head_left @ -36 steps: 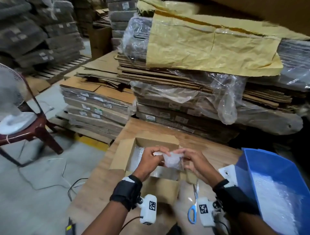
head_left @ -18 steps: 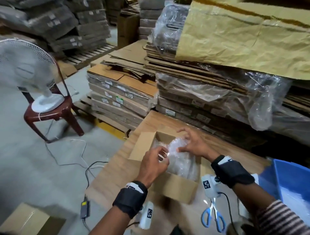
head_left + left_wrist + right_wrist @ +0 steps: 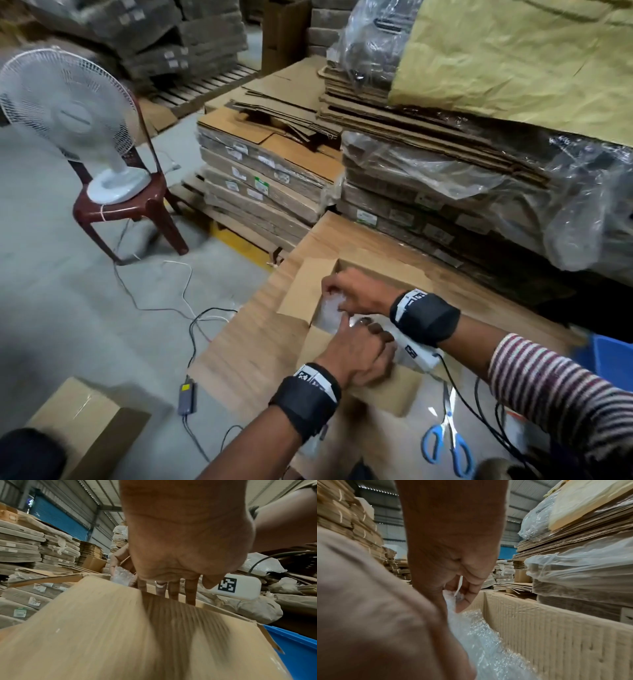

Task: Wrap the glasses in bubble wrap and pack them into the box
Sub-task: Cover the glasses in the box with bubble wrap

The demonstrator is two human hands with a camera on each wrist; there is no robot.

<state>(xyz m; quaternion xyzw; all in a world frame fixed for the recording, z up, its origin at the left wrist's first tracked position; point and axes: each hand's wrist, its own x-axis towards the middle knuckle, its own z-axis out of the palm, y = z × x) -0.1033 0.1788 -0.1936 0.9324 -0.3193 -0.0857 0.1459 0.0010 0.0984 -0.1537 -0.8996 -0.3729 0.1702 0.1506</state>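
An open cardboard box [image 3: 299, 291] stands on the wooden table, lined with clear bubble wrap [image 3: 329, 313]. Both hands are inside its top. My right hand [image 3: 337, 294] reaches across to the far left corner, and in the right wrist view the right hand [image 3: 462, 596] pinches a bunched end of the bubble wrap [image 3: 479, 635]. My left hand [image 3: 368, 330] lies just in front of it. The left hand [image 3: 171, 592] points straight fingers down behind the box wall [image 3: 102, 628], their tips hidden. No bare glass shows.
Blue-handled scissors [image 3: 445, 442] lie on the table right of the box, beside a blue bin [image 3: 613, 356]. Stacks of flattened cartons [image 3: 445, 178] rise behind the table. A white fan [image 3: 68, 113] on a red chair, cables [image 3: 191, 308] and a small carton [image 3: 78, 428] occupy the floor on the left.
The hands have gone down from holding the wrapped bundle above the box into the box. The right hand has crossed toward its far left corner, and the left hand has followed in.
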